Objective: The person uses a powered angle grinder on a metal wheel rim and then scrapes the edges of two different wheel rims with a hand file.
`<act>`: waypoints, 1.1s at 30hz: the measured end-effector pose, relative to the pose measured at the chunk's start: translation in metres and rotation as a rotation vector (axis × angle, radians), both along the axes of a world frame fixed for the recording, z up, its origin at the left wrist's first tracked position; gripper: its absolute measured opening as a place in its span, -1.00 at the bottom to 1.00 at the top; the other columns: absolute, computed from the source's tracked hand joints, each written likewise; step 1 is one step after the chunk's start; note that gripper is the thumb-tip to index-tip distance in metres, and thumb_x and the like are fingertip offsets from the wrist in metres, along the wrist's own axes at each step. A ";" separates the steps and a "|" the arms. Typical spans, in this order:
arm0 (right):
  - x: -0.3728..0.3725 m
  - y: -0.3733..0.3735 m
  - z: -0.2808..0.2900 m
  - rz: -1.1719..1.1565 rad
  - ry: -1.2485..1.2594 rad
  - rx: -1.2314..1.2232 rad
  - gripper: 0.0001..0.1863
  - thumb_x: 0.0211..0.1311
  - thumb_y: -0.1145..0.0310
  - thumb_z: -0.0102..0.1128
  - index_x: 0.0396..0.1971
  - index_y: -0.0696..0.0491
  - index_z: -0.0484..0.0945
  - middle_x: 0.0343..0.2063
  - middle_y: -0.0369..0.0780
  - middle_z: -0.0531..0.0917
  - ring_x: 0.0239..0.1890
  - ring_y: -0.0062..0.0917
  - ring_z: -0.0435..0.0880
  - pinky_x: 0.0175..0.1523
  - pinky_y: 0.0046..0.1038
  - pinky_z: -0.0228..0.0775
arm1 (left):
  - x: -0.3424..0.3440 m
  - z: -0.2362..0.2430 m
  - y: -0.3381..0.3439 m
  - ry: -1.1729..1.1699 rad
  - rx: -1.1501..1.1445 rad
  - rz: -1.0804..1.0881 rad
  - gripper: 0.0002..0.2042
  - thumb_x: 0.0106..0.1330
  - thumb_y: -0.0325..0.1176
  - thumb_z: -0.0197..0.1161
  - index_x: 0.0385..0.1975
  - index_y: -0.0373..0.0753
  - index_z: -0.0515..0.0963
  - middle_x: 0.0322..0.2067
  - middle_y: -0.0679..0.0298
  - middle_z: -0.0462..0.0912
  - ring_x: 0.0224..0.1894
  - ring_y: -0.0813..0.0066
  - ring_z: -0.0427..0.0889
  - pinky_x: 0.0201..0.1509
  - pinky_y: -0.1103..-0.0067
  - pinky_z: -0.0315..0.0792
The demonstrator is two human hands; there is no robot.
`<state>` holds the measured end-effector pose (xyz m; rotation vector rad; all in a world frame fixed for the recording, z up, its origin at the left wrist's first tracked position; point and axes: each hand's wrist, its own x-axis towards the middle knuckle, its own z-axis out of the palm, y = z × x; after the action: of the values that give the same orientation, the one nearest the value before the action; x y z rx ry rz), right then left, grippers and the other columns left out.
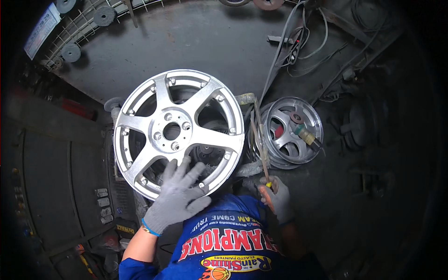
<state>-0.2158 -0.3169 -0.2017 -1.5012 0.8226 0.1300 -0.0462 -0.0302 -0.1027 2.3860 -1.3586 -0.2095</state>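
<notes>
Lying wide-fingered on the silver wheel (184, 141), the left hand (178, 195) seems to steady it; the right hand (278, 198) holds a thin tool (264, 163) (maybe a file) by its end.

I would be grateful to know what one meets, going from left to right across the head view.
White sign → grey disc → darker grey disc → large silver wheel → right gloved hand.

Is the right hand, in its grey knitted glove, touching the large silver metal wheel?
Apart. The head view shows a clear gap between the right gloved hand and the large silver wheel.
</notes>
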 end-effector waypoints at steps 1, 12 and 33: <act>0.005 0.000 0.004 -0.004 -0.004 -0.005 -0.71 0.43 0.43 0.30 0.08 0.13 0.56 -0.44 -0.34 0.58 -0.53 -0.75 0.50 -0.45 -0.64 0.39 | 0.005 0.000 0.007 -0.005 -0.038 0.048 -0.57 0.26 -0.04 0.42 0.05 -0.13 0.75 0.32 0.04 0.53 0.43 -0.29 0.35 0.49 -0.20 0.11; 0.113 0.066 -0.040 -0.353 -0.576 0.038 -0.71 0.60 0.32 0.16 0.12 0.17 0.49 -0.30 -0.28 0.58 -0.34 -0.72 0.53 -0.26 -0.60 0.42 | 0.180 -0.101 0.174 0.633 -0.499 1.090 -0.51 0.36 -0.28 0.43 0.21 -0.40 0.58 -0.08 0.18 0.73 -0.12 0.46 0.68 0.00 0.53 0.54; -0.112 0.148 -0.265 -0.463 -0.369 -0.291 -0.95 0.53 0.43 0.20 -0.18 0.07 0.54 -0.45 -0.35 0.55 -0.53 -0.64 0.54 -0.48 -0.50 0.38 | 0.111 -0.125 0.244 0.005 -0.426 0.587 -0.72 0.40 -0.35 0.25 -0.15 -0.48 0.72 0.21 -0.03 0.65 0.19 0.21 0.68 0.30 0.34 0.52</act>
<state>-0.3278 -0.1687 -0.4663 -1.4991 0.8877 -0.6155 0.0649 0.2141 -0.2280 2.2819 -0.5704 0.2152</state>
